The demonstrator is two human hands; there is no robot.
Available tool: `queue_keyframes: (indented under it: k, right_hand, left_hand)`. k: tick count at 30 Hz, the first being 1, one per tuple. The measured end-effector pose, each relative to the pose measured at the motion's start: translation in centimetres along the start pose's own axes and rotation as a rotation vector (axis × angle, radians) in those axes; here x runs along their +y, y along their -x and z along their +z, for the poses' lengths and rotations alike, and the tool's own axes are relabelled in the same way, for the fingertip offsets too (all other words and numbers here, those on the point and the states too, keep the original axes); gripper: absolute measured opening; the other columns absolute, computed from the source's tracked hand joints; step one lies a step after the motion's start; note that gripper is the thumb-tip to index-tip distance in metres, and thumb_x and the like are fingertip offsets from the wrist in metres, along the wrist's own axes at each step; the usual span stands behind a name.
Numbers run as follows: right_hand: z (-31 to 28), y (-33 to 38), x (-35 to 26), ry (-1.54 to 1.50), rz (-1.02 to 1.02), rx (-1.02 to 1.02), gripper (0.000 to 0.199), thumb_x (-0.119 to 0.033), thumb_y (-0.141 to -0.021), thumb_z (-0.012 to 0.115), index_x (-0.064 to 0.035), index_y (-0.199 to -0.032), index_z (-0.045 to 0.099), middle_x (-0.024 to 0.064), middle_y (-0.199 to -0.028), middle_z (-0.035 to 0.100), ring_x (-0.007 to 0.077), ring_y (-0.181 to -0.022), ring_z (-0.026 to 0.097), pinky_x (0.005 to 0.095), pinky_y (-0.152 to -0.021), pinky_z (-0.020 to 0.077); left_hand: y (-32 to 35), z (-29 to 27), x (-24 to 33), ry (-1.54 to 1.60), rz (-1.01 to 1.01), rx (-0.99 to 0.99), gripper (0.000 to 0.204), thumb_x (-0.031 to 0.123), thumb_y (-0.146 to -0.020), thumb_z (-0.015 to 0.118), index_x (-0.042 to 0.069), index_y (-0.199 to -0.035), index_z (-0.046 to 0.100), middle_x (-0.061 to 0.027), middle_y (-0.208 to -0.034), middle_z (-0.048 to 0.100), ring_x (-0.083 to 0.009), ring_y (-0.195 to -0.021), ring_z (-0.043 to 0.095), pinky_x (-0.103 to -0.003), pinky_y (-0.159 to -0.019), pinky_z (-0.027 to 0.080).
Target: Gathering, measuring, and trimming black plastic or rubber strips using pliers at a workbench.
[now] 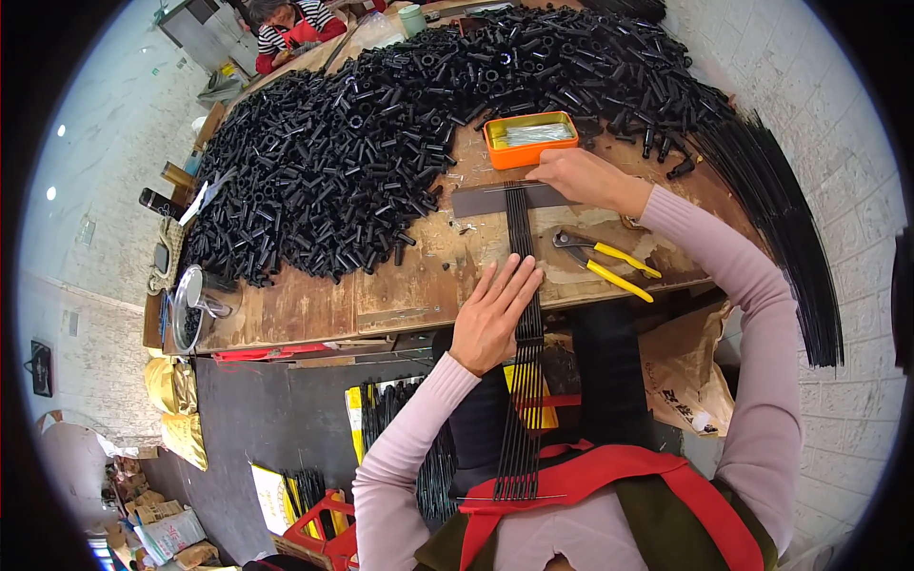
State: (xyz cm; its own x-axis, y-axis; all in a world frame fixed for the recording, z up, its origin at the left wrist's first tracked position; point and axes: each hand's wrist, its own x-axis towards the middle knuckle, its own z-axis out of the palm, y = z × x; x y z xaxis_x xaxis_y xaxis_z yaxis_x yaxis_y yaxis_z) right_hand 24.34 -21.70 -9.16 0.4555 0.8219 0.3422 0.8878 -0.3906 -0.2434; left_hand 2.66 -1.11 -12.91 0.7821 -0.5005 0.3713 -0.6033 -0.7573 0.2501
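Note:
A row of thin black rods runs from the table down to my lap, fanning out at the near end, where a thin wire crosses it. My left hand lies flat on the rods near the table edge, fingers stretched out. At their far ends, over a dark flat strip, my right hand pinches what looks like a thin metal wire lying across the rod tips. Just beyond it is an orange box of thin silver wires. Yellow-handled pliers rest to the right of the rods.
A big heap of black tubular parts covers the table's left and back. Long black rods hang over the right edge. A clear container stands at the left corner. Across the table sits another person. A red stool is below left.

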Motion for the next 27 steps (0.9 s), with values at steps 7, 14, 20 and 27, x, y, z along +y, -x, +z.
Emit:
queue_keyframes:
  k: [7, 14, 20, 27]
  right_hand:
    - [0.1, -2.2, 0.0, -0.236, 0.169, -0.111, 0.017, -0.005, -0.085, 0.064, -0.0001, -0.101, 0.069, 0.0149, -0.089, 0.068, 0.0317, -0.086, 0.065, 0.0373, -0.078, 0.0519]
    - [-0.9, -0.4, -0.3, -0.009, 0.132, -0.04, 0.014, -0.008, -0.087, 0.062, 0.0006, -0.097, 0.068, 0.0159, -0.09, 0.068, 0.0331, -0.087, 0.065, 0.0415, -0.081, 0.051]
    - [-0.7, -1.2, -1.0, 0.034, 0.121, -0.089, 0.023, -0.012, -0.088, 0.062, -0.0014, -0.108, 0.065, 0.0166, -0.094, 0.067, 0.0345, -0.091, 0.064, 0.0423, -0.083, 0.0501]
    - [-7.0, 3.8, -10.6, -0.655, 0.004, -0.319, 0.081, -0.037, -0.074, 0.081, -0.0106, -0.143, 0.047, 0.0134, -0.147, 0.043, 0.0254, -0.134, 0.043, 0.0374, -0.105, 0.0405]
  left_hand:
    - [0.0, 0.3, -0.1, 0.018, 0.002, 0.01, 0.077, -0.005, -0.069, 0.054, 0.006, -0.145, 0.042, -0.0109, -0.152, 0.039, -0.0279, -0.142, 0.034, -0.044, -0.118, 0.025]
    - [0.3, 0.1, 0.1, 0.01, 0.001, 0.013, 0.078, -0.006, -0.068, 0.055, 0.005, -0.144, 0.042, -0.011, -0.151, 0.04, -0.0279, -0.142, 0.035, -0.043, -0.117, 0.025]
    - [0.2, 0.1, 0.2, -0.054, 0.008, -0.027, 0.081, -0.002, -0.07, 0.06, 0.006, -0.147, 0.037, -0.0112, -0.154, 0.034, -0.029, -0.144, 0.029, -0.046, -0.118, 0.023]
    - [-1.0, -6.5, -1.8, -0.149, -0.184, -0.211, 0.09, 0.021, -0.075, 0.079, 0.011, -0.15, 0.031, -0.0181, -0.158, 0.023, -0.0374, -0.147, 0.017, -0.054, -0.118, 0.019]
